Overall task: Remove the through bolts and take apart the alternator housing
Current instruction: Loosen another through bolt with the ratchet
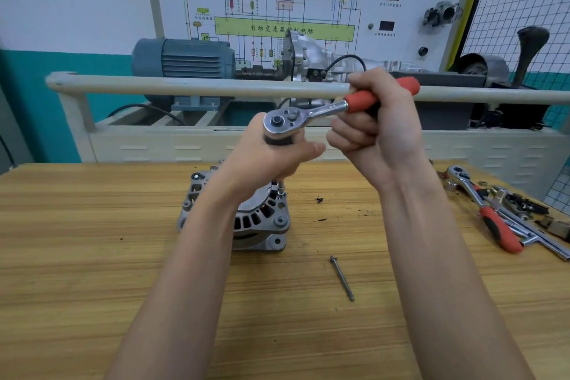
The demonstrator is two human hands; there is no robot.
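Note:
A silver alternator [262, 222] stands on the wooden table [92, 271], partly hidden by my left forearm. A ratchet wrench [308, 116] with a red handle is raised above it, its extension and socket reaching down to a bolt [281, 191] on the housing's upper right rim. My left hand [271, 160] grips the extension just under the ratchet head. My right hand [379, 126] holds the red handle. One removed through bolt [341, 277] lies on the table in front of the alternator.
At the right table edge lie a second red-handled ratchet [484, 213], a T-bar and several small parts [521, 207]. Small dark debris [320, 200] dots the wood. Behind the table stands a training rig with a pale rail [185, 85] and blue motor [185, 60].

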